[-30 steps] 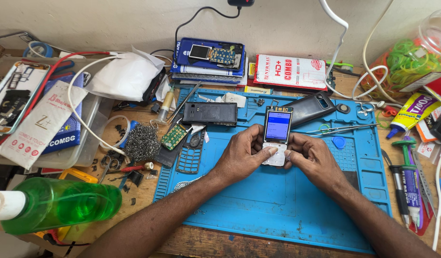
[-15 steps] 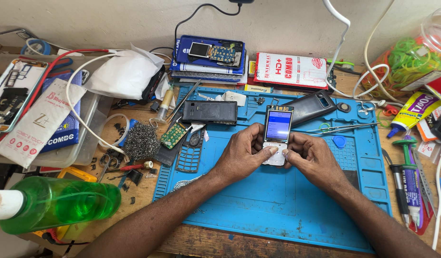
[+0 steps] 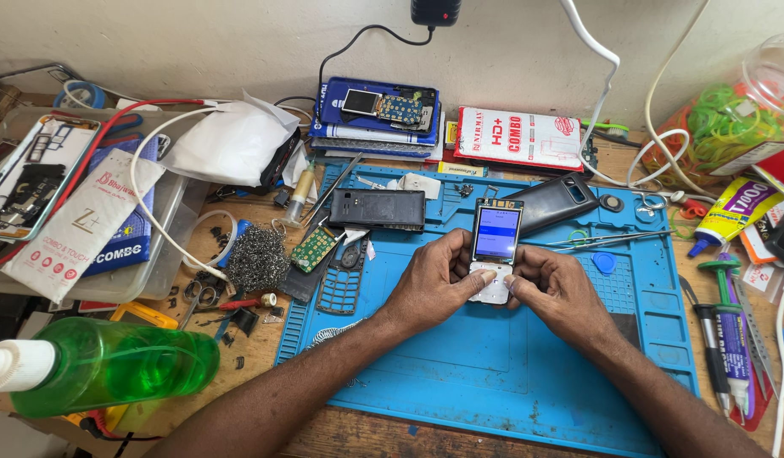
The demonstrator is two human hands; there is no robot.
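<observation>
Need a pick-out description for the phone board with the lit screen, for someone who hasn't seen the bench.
Start at the blue work mat in the middle of the cluttered bench. Near its centre the left hand and right hand meet around a small bare phone assembly with a white keypad. Its upright screen is lit blue-white, unlike the dark phone casings lying behind it.

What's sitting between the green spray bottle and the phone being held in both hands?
In the head view, between the green spray bottle and the phone: a steel-wool ball, a keypad frame and the left hand.
</observation>
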